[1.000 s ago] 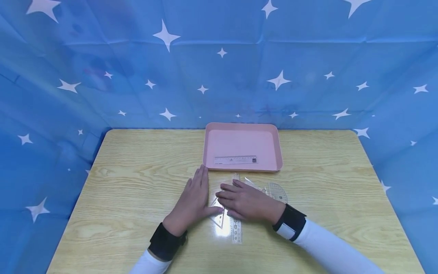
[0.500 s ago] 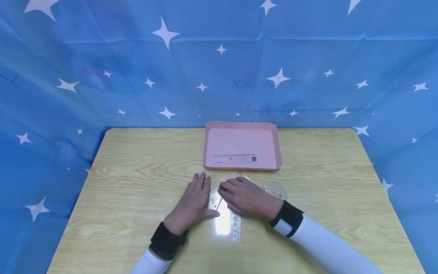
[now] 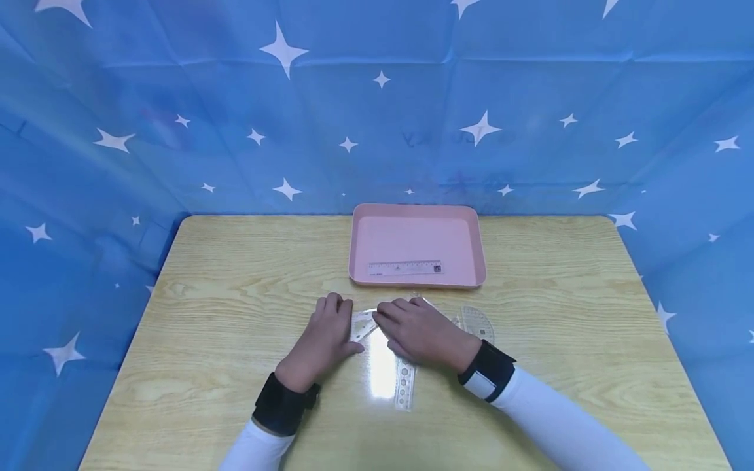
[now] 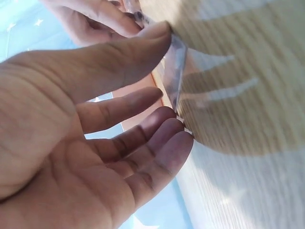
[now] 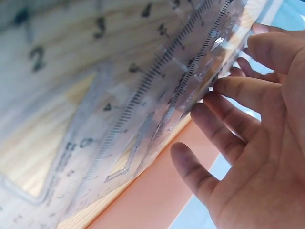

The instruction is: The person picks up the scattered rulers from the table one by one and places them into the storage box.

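A small clear set square (image 3: 360, 326) lies between the two hands in front of the pink tray. The left hand (image 3: 321, 341) is at its left edge, thumb apart from the fingers; in the left wrist view, the thumb is against the clear plastic (image 4: 175, 67) and the fingers are loosely bent. At the set square's right corner, the fingertips of the right hand (image 3: 419, 332) pinch it, partly hidden. Under the right hand lies a long clear ruler (image 3: 404, 386) with cut-out shapes. A clear protractor (image 3: 478, 324) lies to its right. More clear plastic (image 5: 143, 86) fills the right wrist view.
The pink tray (image 3: 418, 222) stands at the back of the wooden table (image 3: 247, 261), with a clear straight ruler (image 3: 406, 267) inside near its front wall. A blue star-patterned cloth (image 3: 377, 118) hangs behind the table. Bright glare (image 3: 383, 366) lies on the tabletop.
The set square has turned and moved up and left. The left hand has shifted slightly left, its fingers more bent. The right hand's fingers have drawn together at the set square's corner.
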`<control>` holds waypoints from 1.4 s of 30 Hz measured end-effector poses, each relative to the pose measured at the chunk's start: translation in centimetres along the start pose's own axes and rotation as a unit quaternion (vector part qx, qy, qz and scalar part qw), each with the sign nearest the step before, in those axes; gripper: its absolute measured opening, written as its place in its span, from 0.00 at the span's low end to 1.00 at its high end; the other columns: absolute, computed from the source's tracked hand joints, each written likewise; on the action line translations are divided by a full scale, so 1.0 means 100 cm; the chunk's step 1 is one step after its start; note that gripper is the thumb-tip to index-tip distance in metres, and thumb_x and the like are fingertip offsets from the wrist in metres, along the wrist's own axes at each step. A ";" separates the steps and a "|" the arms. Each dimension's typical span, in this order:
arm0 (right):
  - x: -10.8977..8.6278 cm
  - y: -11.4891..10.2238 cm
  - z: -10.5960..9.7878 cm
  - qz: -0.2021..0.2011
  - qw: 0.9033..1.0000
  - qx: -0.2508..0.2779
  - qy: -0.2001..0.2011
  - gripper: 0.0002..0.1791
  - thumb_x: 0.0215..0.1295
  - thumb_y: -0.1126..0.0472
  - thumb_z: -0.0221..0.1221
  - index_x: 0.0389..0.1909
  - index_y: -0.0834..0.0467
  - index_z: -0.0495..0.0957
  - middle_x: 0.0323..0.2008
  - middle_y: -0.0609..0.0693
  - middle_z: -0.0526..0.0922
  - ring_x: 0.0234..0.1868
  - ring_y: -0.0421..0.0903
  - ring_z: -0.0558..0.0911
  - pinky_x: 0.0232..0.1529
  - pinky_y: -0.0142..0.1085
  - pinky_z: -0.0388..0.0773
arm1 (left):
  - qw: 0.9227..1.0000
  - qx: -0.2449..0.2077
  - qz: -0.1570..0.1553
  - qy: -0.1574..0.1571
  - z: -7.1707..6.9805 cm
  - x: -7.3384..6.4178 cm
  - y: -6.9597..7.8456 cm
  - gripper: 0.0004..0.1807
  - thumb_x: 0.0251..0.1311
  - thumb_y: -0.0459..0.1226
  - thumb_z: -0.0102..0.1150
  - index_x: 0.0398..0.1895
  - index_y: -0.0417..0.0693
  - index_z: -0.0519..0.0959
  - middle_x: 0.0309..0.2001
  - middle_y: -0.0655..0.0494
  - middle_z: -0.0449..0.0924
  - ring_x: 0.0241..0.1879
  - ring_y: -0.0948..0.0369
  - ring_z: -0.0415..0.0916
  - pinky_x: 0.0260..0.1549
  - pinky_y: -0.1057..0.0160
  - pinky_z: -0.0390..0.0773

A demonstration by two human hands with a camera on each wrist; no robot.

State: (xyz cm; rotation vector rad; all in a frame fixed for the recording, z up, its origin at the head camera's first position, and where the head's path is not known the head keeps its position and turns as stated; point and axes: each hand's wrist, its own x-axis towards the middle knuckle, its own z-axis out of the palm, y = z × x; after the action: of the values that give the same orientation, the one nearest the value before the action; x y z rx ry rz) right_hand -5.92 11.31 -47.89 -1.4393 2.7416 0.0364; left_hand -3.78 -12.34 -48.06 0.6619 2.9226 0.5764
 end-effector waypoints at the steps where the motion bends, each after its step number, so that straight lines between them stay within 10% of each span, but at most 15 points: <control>1: 0.000 0.000 0.000 0.002 1.000 0.000 0.002 0.28 0.78 0.48 0.50 0.73 0.55 0.71 0.67 0.51 0.76 0.65 0.49 0.77 0.59 0.48 0.79 | 1.000 -0.003 -0.003 -0.002 -0.001 0.001 0.000 0.39 0.45 0.46 0.83 0.54 0.32 0.74 0.49 0.42 0.70 0.47 0.48 0.65 0.45 0.53 0.74; 11: 0.004 -0.002 0.001 0.020 1.000 0.004 0.004 0.29 0.78 0.46 0.50 0.73 0.54 0.71 0.68 0.51 0.76 0.65 0.48 0.77 0.57 0.48 0.79 | 1.000 0.003 0.006 -0.001 -0.008 0.006 0.003 0.22 0.46 0.30 0.80 0.43 0.35 0.78 0.40 0.48 0.71 0.41 0.51 0.68 0.44 0.55 0.77; 26: 0.005 -0.001 -0.003 0.024 0.999 0.028 0.006 0.28 0.76 0.46 0.51 0.70 0.55 0.74 0.65 0.50 0.77 0.62 0.49 0.78 0.53 0.47 0.79 | 0.984 -0.132 -0.070 -0.100 -0.014 0.025 -0.004 0.31 0.46 0.23 0.74 0.53 0.40 0.71 0.44 0.47 0.64 0.47 0.50 0.65 0.47 0.52 0.74; 42: 0.012 0.001 0.000 0.030 0.997 0.066 0.019 0.22 0.76 0.49 0.52 0.63 0.54 0.78 0.60 0.51 0.79 0.58 0.48 0.78 0.54 0.43 0.80 | 0.978 -0.149 -0.083 -0.120 -0.017 0.027 -0.003 0.33 0.45 0.23 0.73 0.57 0.36 0.70 0.45 0.48 0.63 0.48 0.51 0.64 0.49 0.55 0.73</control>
State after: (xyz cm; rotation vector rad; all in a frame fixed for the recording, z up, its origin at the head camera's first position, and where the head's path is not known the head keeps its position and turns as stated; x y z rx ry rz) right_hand -6.68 10.32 -47.95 -1.3381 2.7567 -0.1695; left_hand -6.64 -12.03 -46.58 0.4142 2.5634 0.8287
